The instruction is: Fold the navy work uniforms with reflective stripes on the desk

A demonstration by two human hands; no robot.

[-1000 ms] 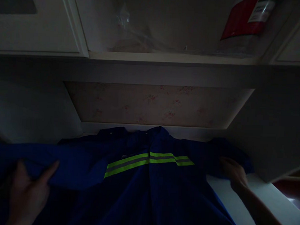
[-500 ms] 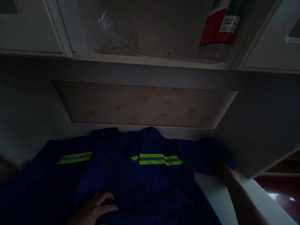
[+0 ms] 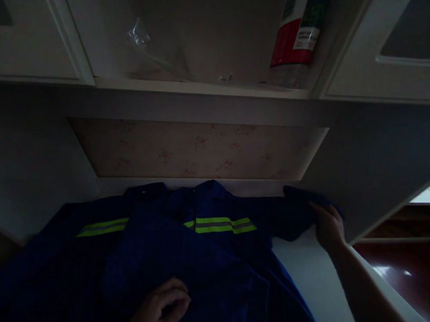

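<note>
A dark blue work jacket (image 3: 228,256) with yellow-green and grey reflective stripes lies spread on the white surface, its collar toward the back panel. My right hand (image 3: 329,225) is closed on the end of the sleeve (image 3: 291,216) at the right, which is partly lifted and folded. Over the lower middle of the cloth, my left hand (image 3: 166,303) has its fingers curled, thumb and forefinger tips together. No cloth shows between them. Blue fabric covers part of the jacket's front; the dim light hides its folds.
Above, an open shelf (image 3: 204,88) holds a red-labelled package (image 3: 294,46) and clear plastic film (image 3: 139,34). White cabinet doors (image 3: 364,77) flank it. A floral back panel (image 3: 201,151) stands behind the jacket. At the right, beyond the side panel, is a shiny red floor (image 3: 402,273).
My right hand has raised the sleeve end slightly and turned it toward the back. My left hand has moved right, its fingers going from spread to curled. The view has shifted a little.
</note>
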